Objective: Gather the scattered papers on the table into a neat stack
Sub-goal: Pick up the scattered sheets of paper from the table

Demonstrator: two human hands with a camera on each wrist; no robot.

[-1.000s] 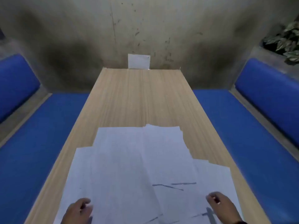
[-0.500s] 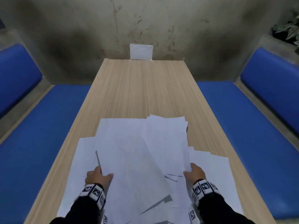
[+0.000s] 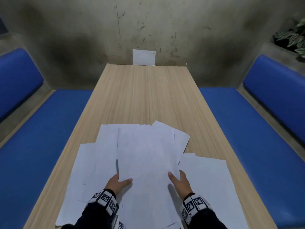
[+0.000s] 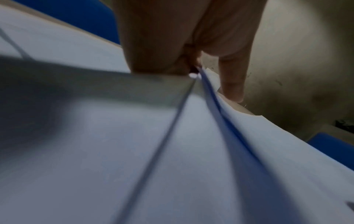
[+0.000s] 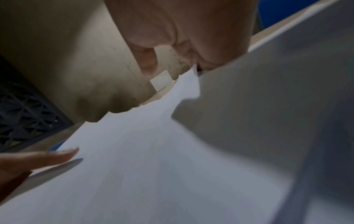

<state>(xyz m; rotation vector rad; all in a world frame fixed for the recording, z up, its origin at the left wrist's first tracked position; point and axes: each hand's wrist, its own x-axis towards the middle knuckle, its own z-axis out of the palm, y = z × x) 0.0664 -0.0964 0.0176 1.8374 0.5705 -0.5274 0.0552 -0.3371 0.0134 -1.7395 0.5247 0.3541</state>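
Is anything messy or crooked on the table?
Yes. The papers are fanned out crooked over the table, corners poking different ways, some overhanging its near edges. The left hand and right hand pinch the middle bunch.

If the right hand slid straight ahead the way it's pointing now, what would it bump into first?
Probably nothing solid soon. The right hand points up the table, gripping the middle bundle of papers. Ahead lies only more paper, then bare wood, and finally the small white card at the wall, though depth is hard to judge.
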